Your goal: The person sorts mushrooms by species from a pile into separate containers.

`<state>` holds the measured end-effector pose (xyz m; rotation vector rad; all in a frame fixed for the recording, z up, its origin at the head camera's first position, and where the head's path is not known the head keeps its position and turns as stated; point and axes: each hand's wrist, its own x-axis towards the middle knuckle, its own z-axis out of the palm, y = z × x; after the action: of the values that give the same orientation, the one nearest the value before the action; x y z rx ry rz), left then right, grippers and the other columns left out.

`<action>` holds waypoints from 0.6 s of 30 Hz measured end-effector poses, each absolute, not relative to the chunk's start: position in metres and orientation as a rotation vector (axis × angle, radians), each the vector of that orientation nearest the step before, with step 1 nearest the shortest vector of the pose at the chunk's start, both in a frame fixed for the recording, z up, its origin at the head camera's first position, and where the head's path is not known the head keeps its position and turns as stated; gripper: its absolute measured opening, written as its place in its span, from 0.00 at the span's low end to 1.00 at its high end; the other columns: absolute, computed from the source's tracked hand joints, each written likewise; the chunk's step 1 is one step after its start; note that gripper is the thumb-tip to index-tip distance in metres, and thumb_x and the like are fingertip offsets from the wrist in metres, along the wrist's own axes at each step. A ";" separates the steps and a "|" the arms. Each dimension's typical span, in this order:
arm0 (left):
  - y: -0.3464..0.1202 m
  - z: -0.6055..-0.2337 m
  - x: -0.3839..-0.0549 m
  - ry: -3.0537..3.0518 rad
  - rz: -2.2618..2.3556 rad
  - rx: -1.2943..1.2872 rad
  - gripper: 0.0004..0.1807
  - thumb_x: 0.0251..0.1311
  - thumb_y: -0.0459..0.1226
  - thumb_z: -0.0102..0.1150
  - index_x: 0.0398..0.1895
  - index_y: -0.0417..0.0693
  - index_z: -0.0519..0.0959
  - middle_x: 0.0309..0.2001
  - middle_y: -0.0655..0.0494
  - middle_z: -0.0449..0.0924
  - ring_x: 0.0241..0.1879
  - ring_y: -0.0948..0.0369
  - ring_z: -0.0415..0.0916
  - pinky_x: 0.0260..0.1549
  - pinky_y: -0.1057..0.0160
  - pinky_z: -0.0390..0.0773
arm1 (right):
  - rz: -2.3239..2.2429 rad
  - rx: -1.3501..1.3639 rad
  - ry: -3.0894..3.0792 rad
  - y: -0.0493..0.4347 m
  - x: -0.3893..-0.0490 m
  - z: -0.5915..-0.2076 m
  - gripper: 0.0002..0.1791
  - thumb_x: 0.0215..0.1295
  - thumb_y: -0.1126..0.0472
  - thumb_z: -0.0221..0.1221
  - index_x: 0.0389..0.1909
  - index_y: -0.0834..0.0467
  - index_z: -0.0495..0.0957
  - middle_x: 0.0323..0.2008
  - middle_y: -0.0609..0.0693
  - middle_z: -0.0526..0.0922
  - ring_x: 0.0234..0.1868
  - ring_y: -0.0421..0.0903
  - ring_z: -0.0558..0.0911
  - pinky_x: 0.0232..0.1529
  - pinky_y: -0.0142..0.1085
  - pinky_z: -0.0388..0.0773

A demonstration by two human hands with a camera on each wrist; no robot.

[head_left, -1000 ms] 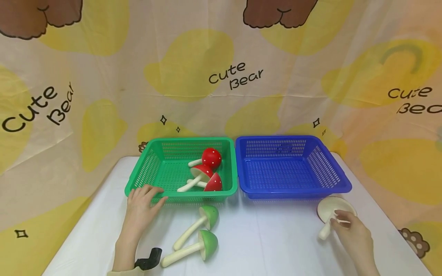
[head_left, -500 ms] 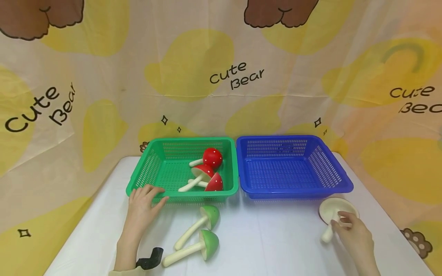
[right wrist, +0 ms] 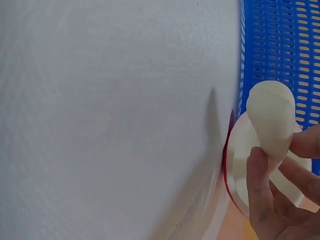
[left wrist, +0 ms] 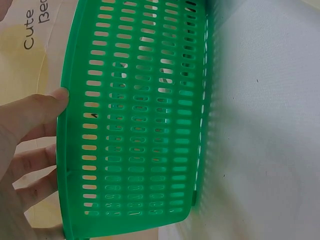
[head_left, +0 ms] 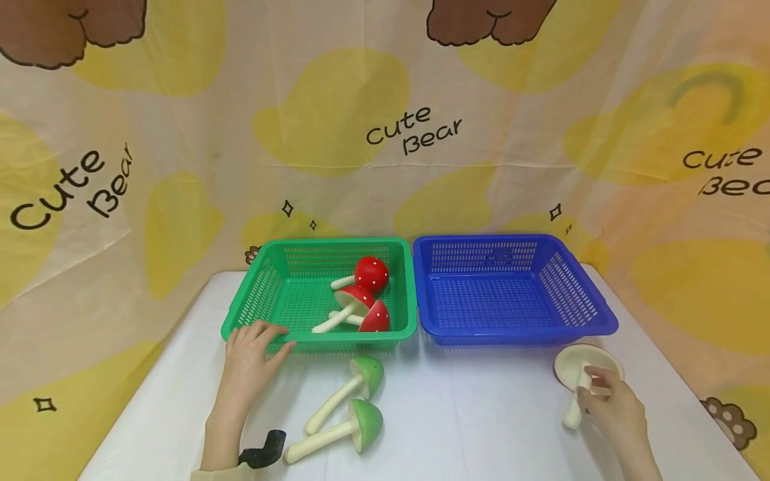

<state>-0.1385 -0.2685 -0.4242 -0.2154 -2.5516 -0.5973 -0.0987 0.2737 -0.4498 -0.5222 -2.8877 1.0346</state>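
In the head view my left hand (head_left: 255, 354) holds the near rim of the green basket (head_left: 240, 300), fingers over the rim and thumb in front of it. Its thumb tip lies at the rim in the left wrist view. At the right, my right hand (head_left: 616, 407) pinches the pale stem of a toy mushroom (head_left: 574, 407). The mushroom's cream underside faces up, and a red edge shows on its cap (right wrist: 237, 170) in the right wrist view. Two green-capped toy mushrooms (head_left: 368, 377) lie on the white table between the hands.
Several red toy mushrooms (head_left: 371, 274) with white dots lie in the green basket. A blue basket (head_left: 511, 334) stands right beside it, just behind the held mushroom. A patterned curtain (head_left: 385, 187) hangs behind both baskets.
The held mushroom's stem end has swung slightly toward the near side, its cap staying at the same spot. My left hand has kept its place at the green basket's rim.
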 end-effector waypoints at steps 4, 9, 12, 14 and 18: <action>-0.268 -0.424 -0.139 -2.552 -0.593 -0.214 0.14 0.48 0.37 0.72 0.39 0.45 0.83 0.38 0.48 0.79 0.47 0.43 0.72 0.60 0.28 0.55 | 1.074 -0.503 -2.863 0.274 -0.097 -0.452 0.26 0.65 0.61 0.56 0.62 0.66 0.67 0.54 0.73 0.73 0.27 0.27 0.76 0.27 0.27 0.75; -0.269 -0.426 -0.139 -2.548 -0.585 -0.215 0.14 0.48 0.37 0.72 0.38 0.45 0.83 0.38 0.48 0.79 0.47 0.43 0.72 0.60 0.29 0.56 | 1.056 -0.465 -2.833 0.274 -0.094 -0.455 0.25 0.65 0.62 0.55 0.62 0.65 0.67 0.53 0.73 0.74 0.24 0.21 0.70 0.28 0.27 0.72; -0.268 -0.425 -0.139 -2.549 -0.587 -0.214 0.14 0.48 0.37 0.72 0.39 0.45 0.82 0.38 0.48 0.79 0.47 0.43 0.72 0.60 0.29 0.56 | 1.057 -0.458 -2.831 0.274 -0.094 -0.456 0.25 0.65 0.62 0.55 0.62 0.65 0.67 0.53 0.72 0.74 0.23 0.21 0.70 0.29 0.29 0.70; -0.268 -0.425 -0.139 -2.552 -0.590 -0.213 0.14 0.48 0.37 0.71 0.39 0.45 0.82 0.38 0.48 0.79 0.47 0.43 0.72 0.60 0.29 0.55 | 1.076 -0.458 -2.829 0.274 -0.093 -0.456 0.26 0.66 0.61 0.55 0.63 0.65 0.67 0.54 0.72 0.73 0.24 0.21 0.71 0.29 0.28 0.71; -0.268 -0.424 -0.139 -2.553 -0.593 -0.214 0.14 0.49 0.37 0.71 0.39 0.45 0.82 0.39 0.48 0.79 0.48 0.43 0.72 0.60 0.29 0.55 | 1.117 -0.478 -2.814 0.272 -0.091 -0.454 0.26 0.67 0.60 0.54 0.64 0.64 0.66 0.57 0.71 0.72 0.24 0.19 0.71 0.28 0.26 0.71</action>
<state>-0.1387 -0.2684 -0.4244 -0.2137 -2.5532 -0.5934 -0.0911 0.2716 -0.4537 -0.4779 -2.8142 1.1174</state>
